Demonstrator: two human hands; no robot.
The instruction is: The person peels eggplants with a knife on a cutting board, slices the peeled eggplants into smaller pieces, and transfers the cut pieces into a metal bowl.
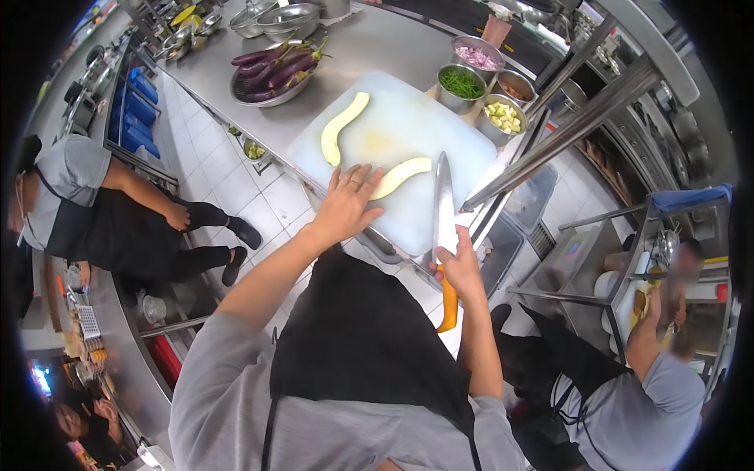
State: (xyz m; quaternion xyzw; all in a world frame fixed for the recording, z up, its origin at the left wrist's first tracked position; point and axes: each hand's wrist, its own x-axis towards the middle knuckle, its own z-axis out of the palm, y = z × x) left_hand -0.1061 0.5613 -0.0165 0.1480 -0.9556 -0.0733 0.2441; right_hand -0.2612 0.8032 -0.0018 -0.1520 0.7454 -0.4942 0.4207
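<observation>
A pale, peeled eggplant [404, 174] lies on the white cutting board [377, 86]. My left hand [349, 202] covers its near end, thumb on one side and fingers on the other. In my right hand [462, 267] is a chef's knife [444, 200] with an orange handle, gripped where handle meets blade. The blade points away from me and lies over the board, just right of the eggplant's far end and apart from it. A second peeled eggplant [339, 129] rests farther up the board, curved, beyond my left fingers.
A metal bowl [275, 100] of purple eggplants stands at the back left. Metal containers of chopped greens [461, 82], purple onion [477, 57] and pale cubes [503, 116] line the right side, beside a slanted metal post [565, 129]. People work on the left [102, 204] and right [628, 400].
</observation>
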